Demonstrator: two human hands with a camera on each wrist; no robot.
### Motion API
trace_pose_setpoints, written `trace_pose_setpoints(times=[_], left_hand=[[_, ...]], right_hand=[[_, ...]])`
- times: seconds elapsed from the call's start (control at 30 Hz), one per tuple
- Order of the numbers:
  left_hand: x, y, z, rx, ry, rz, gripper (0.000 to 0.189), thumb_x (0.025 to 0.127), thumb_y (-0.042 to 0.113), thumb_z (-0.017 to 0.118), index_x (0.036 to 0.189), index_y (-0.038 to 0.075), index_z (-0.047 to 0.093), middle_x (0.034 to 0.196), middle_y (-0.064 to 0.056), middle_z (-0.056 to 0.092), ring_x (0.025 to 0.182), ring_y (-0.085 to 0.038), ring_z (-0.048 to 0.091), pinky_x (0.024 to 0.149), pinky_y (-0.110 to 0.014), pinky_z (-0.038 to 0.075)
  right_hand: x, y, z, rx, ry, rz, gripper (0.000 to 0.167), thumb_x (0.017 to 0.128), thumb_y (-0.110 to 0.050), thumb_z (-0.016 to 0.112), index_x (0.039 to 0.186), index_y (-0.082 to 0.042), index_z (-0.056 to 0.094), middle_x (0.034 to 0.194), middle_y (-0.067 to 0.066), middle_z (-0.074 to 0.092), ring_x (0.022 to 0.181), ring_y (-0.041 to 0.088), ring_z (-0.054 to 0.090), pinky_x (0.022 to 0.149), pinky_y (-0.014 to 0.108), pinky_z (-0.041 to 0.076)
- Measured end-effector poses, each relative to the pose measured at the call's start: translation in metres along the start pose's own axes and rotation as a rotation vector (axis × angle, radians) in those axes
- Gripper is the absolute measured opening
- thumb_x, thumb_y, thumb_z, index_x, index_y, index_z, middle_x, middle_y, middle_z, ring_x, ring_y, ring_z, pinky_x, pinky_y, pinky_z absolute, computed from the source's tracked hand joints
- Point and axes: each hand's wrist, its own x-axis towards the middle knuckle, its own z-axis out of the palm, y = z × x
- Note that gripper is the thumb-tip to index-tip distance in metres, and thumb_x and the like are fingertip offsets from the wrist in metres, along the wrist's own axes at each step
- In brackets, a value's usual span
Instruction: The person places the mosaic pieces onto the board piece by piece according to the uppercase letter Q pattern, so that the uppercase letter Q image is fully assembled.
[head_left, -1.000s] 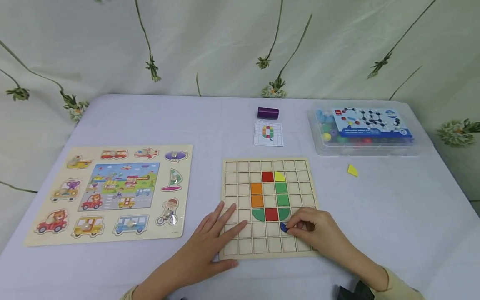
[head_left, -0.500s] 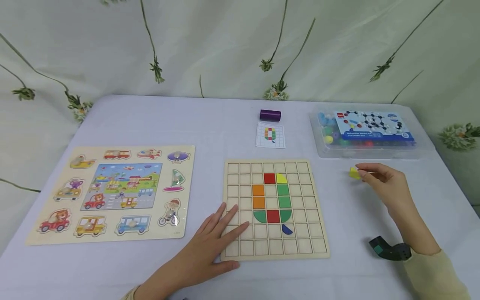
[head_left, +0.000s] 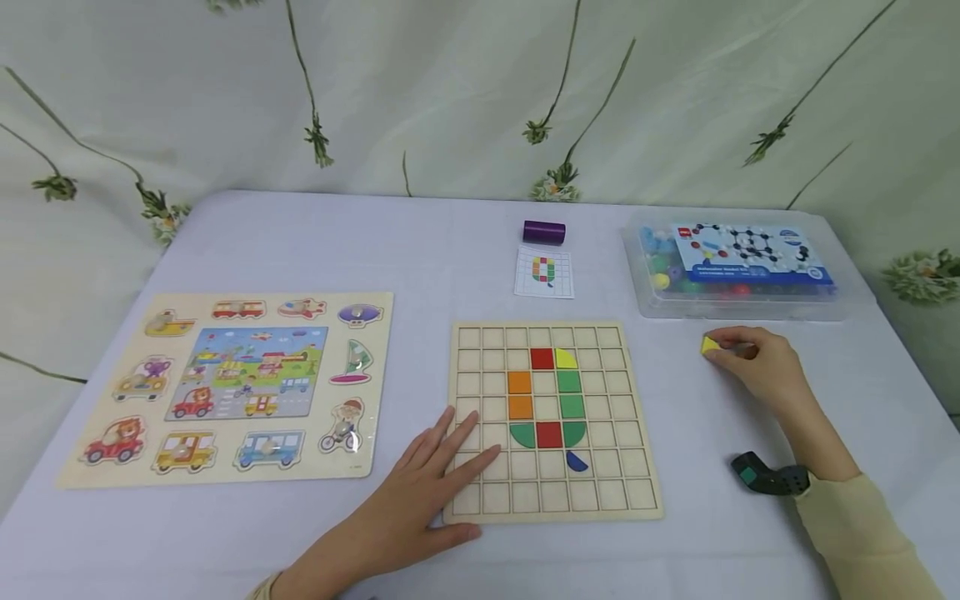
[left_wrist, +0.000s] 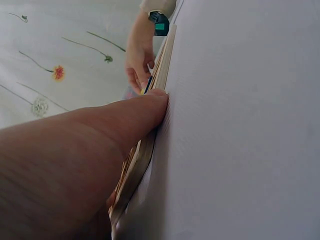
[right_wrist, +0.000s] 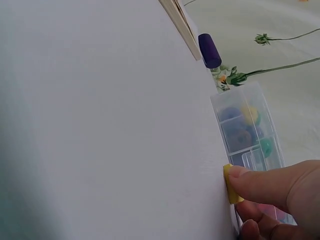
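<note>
My right hand pinches a yellow quarter-round piece between thumb and fingers, right of the board and in front of the plastic box. In the right wrist view the yellow piece shows its thick edge under the thumb. My left hand lies with spread, straight fingers on the left edge of the wooden grid board. Red, orange, green and yellow pieces form a ring on the grid. A blue piece lies tilted just below the lower right green quarter-round.
A pattern card lies behind the board, with a purple cylinder beyond it. The clear box of model parts stands at the back right. A vehicle peg puzzle lies at the left.
My right hand has let go of the blue piece on the board, moved right and back, and taken hold of the loose yellow piece. The left hand has stayed on the board.
</note>
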Motion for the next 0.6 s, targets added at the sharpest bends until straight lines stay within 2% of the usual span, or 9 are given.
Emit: trace_pose_setpoints(times=[0.2, 0.33, 0.47, 0.6], left_hand=[[0.0, 0.0, 0.0, 0.002, -0.018, -0.016, 0.081, 0.081, 0.044, 0.069, 0.149, 0.028, 0.027, 0.156, -0.001, -0.001, 0.139, -0.025, -0.012, 0.108, -0.037, -0.001], [0.0, 0.0, 0.0, -0.002, -0.015, -0.009, 0.081, 0.081, 0.044, 0.069, 0.149, 0.027, 0.028, 0.156, -0.001, -0.001, 0.139, -0.026, -0.011, 0.108, -0.036, -0.002], [0.0, 0.0, -0.001, -0.001, -0.006, -0.002, 0.08, 0.081, 0.044, 0.069, 0.148, 0.027, 0.029, 0.156, -0.001, -0.001, 0.139, -0.027, -0.01, 0.108, -0.037, -0.001], [0.0, 0.0, 0.0, -0.001, -0.002, 0.001, 0.08, 0.081, 0.044, 0.069, 0.148, 0.027, 0.029, 0.156, -0.002, 0.0, 0.139, -0.026, -0.01, 0.108, -0.036, -0.002]], right_hand=[[-0.004, -0.002, 0.002, 0.013, 0.036, -0.047, 0.023, 0.087, -0.009, 0.067, 0.104, 0.004, 0.059, 0.095, 0.019, 0.059, 0.076, 0.024, 0.046, 0.058, 0.019, 0.037], [-0.007, -0.007, 0.003, 0.05, 0.052, -0.107, 0.017, 0.087, -0.006, 0.066, 0.1, 0.004, 0.061, 0.089, 0.016, 0.06, 0.074, 0.017, 0.049, 0.058, 0.014, 0.039], [-0.008, -0.028, 0.005, 0.121, 0.02, -0.208, 0.012, 0.089, -0.005, 0.063, 0.098, 0.002, 0.064, 0.087, 0.014, 0.063, 0.07, 0.01, 0.051, 0.058, 0.014, 0.042], [-0.005, -0.059, 0.013, 0.163, -0.035, -0.282, 0.01, 0.089, -0.007, 0.064, 0.097, -0.001, 0.066, 0.086, 0.01, 0.065, 0.071, 0.012, 0.053, 0.06, 0.017, 0.043]])
